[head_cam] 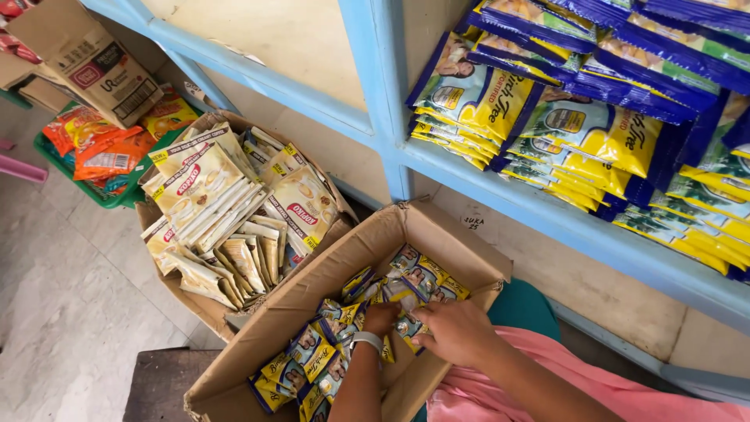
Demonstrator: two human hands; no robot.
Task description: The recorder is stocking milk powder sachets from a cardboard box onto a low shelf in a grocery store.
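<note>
You have three cardboard boxes: the open box (328,312) under your two hands, one with cream sachets (219,219) to its left, and a third (86,62) beyond that, beside one green crate (94,191).

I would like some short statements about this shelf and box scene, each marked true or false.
1. Both hands are inside the open cardboard box. True.
2. That box holds blue and yellow sachets. True.
3. The left hand wears a white wristband. True.
4. The blue shelf on the right is bare. False: blue and yellow packets are stacked on it.
5. The second box holds red bottles. False: it holds cream-coloured packets.
</note>
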